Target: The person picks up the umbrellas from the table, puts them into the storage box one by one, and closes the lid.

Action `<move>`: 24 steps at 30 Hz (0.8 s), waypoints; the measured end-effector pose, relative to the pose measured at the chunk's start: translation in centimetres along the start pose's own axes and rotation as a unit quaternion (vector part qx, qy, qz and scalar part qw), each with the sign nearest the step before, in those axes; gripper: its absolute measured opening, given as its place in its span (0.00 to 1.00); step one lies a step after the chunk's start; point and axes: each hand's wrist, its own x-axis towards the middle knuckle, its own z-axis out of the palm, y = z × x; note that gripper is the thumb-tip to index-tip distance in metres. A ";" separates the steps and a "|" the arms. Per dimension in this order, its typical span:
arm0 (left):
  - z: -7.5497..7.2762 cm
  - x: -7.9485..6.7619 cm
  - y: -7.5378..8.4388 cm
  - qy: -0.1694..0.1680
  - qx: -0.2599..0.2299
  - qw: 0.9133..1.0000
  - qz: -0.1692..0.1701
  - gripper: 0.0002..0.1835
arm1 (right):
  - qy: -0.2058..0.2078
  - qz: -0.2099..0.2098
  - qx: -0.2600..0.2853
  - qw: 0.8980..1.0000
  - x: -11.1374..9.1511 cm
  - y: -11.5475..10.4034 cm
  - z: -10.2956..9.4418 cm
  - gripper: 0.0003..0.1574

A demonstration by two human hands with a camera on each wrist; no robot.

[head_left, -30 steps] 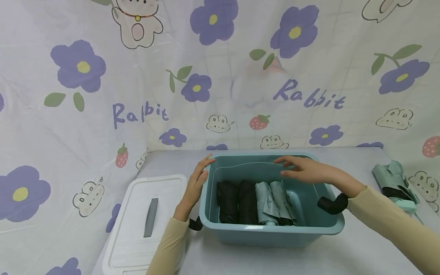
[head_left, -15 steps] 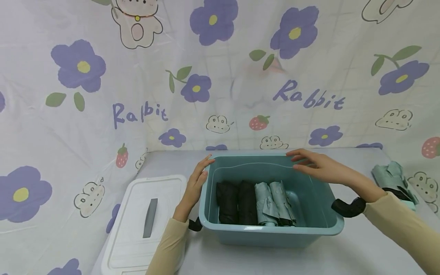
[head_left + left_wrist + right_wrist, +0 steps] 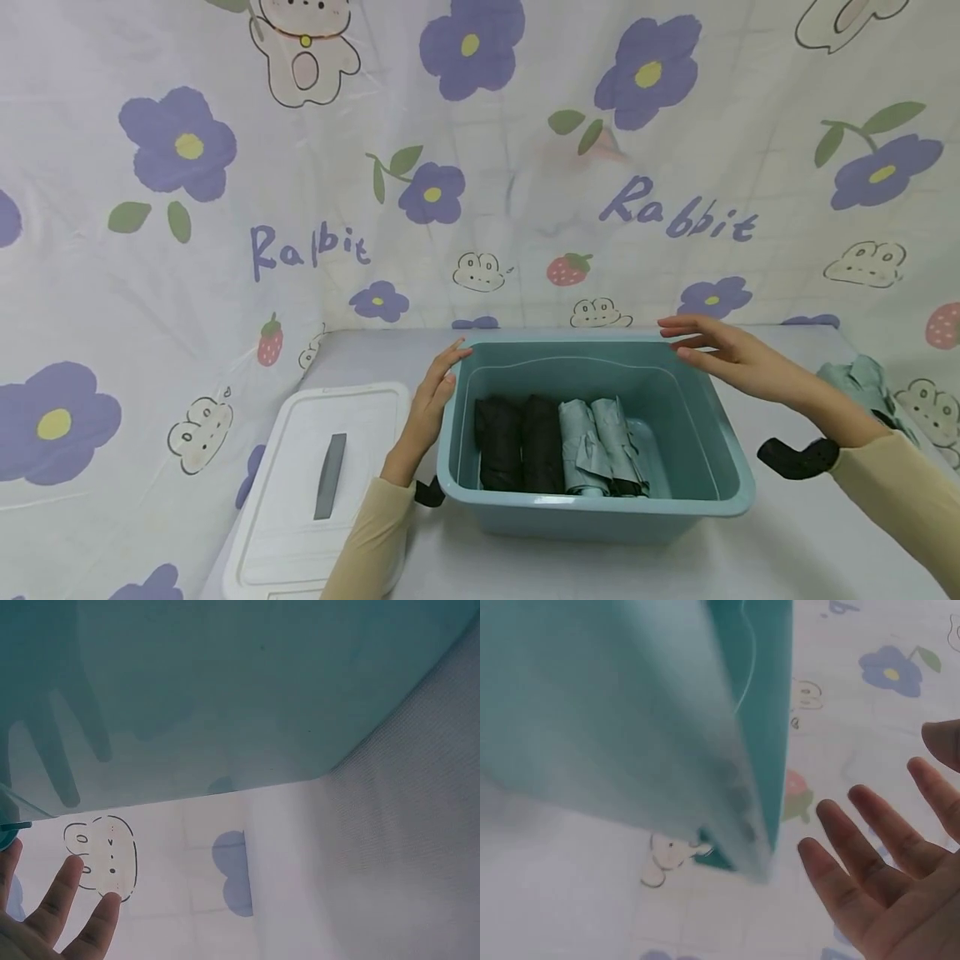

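A teal plastic bin stands on the table. Two black rolled bundles and two pale green rolled bundles that look like folded umbrellas lie side by side in its left and middle part. My left hand is at the bin's left rim, fingers extended; whether it touches is unclear. Past the right back corner hovers my right hand, fingers spread and holding nothing. In the right wrist view, a gap separates the right hand's fingers from the bin wall.
Left of the bin lies a white lid with a grey handle. Another pale green bundle sits at the far right, partly hidden by my right arm. A patterned curtain hangs behind the table.
My right hand has moved right, from above the inside of the bin to outside its right back corner. The left hand stays at the left rim. The bundles have not moved.
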 end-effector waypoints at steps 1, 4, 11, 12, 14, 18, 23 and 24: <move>0.0 0.0 0.0 0.000 -0.001 1.000 0.000 0.22 | 0.007 -0.002 -0.006 1.000 -0.2 0.2 0.0 0.27; 0.1 -0.1 0.1 0.000 0.000 1.000 -0.004 0.21 | 0.025 -0.006 -0.021 0.999 -0.8 1.0 -0.1 0.27; 0.1 0.0 -0.1 0.001 -0.002 1.000 -0.001 0.22 | 0.074 -0.022 -0.042 0.996 -2.2 2.8 -0.4 0.25; 0.1 0.0 -0.1 0.001 -0.002 1.000 0.000 0.22 | 0.080 -0.025 -0.043 0.996 -2.4 3.1 -0.4 0.25; 0.2 0.0 -0.2 0.002 -0.002 1.000 0.000 0.22 | 0.091 -0.030 -0.043 0.994 -2.8 3.7 -0.4 0.24; 0.2 0.0 -0.3 0.002 -0.001 1.000 -0.005 0.21 | 0.113 -0.028 -0.052 0.992 -3.6 4.8 -0.4 0.23; 0.2 -0.1 -0.5 0.001 -0.002 1.000 -0.009 0.21 | 0.119 0.009 -0.075 0.990 -4.3 5.9 -0.1 0.23; 0.2 -0.1 -0.4 0.001 -0.002 1.000 -0.009 0.22 | 0.119 0.017 -0.082 0.989 -4.5 6.1 -0.1 0.24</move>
